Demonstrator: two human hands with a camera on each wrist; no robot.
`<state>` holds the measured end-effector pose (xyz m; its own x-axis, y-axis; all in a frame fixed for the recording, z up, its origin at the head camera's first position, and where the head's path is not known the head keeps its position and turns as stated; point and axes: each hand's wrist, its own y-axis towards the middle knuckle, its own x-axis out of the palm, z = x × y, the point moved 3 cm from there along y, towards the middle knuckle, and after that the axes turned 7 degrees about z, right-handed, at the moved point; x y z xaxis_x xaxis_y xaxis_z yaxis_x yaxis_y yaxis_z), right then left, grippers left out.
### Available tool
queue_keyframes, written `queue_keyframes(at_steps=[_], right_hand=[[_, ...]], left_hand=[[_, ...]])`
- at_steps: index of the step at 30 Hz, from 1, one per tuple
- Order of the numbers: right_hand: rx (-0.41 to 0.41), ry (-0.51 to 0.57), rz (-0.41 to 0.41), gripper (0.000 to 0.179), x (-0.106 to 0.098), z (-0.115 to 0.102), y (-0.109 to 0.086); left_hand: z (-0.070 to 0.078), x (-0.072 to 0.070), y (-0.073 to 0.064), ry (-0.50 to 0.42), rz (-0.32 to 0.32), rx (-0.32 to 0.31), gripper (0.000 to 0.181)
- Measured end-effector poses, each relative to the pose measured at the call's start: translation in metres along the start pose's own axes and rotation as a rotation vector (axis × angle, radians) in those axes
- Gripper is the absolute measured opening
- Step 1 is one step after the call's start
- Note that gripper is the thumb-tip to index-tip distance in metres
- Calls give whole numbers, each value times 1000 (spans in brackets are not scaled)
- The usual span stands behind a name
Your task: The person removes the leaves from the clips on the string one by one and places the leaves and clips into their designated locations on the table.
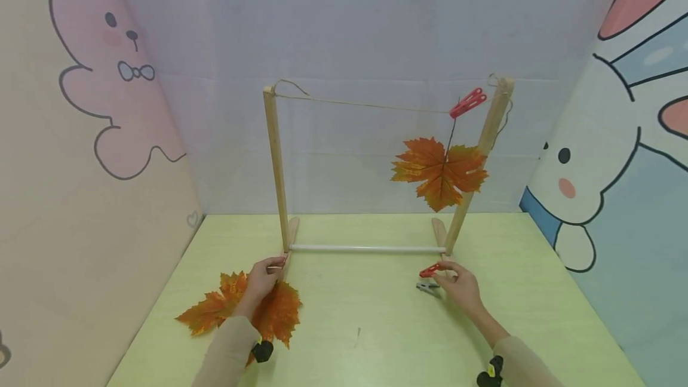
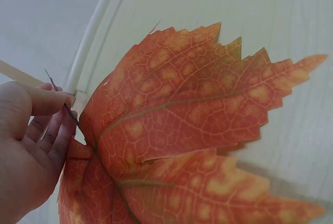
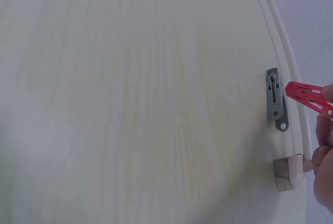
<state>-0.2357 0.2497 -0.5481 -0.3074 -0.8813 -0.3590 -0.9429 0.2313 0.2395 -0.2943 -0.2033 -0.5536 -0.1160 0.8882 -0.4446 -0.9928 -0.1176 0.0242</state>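
My left hand (image 1: pixel 262 279) pinches the thin dark stem of an orange maple leaf (image 2: pixel 171 89) between thumb and fingers, near the foot of the left wooden post. The leaf's blade spreads below and beside the hand. More orange leaf (image 1: pixel 206 312) shows left of that wrist. Between thumb and fingertips, my right hand (image 1: pixel 459 288) holds a red clothespin (image 3: pixel 307 94) by its handle end. A grey clothespin (image 3: pixel 274 96) lies on the table just below it. Higher up, another red clothespin (image 1: pixel 467 103) on the string holds a maple leaf (image 1: pixel 441 172) by its stem.
A string (image 1: pixel 365 104) runs between the tops of the left post (image 1: pixel 276 166) and the right post (image 1: pixel 491 118). A white rod (image 1: pixel 365 249) joins them low down. The stand is on a pale yellow-green table (image 1: pixel 365 303), with cartoon-printed walls at both sides.
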Motion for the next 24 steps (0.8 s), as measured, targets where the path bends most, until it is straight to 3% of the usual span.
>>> queue_keyframes(at_steps=[3,11,16,24], right_hand=[[-8,-40,8,28,2,3,2],[-6,-161,21,29,4,9,2],[-15,-292,5,31,2,13,3],[42,-401,-23,34,0,19,4]], left_hand=[[-2,2,0,4,2,23,30],[-14,7,0,-1,2,0,28],[-15,6,1,10,-3,-1,29],[-13,5,-2,2,-7,20,29]])
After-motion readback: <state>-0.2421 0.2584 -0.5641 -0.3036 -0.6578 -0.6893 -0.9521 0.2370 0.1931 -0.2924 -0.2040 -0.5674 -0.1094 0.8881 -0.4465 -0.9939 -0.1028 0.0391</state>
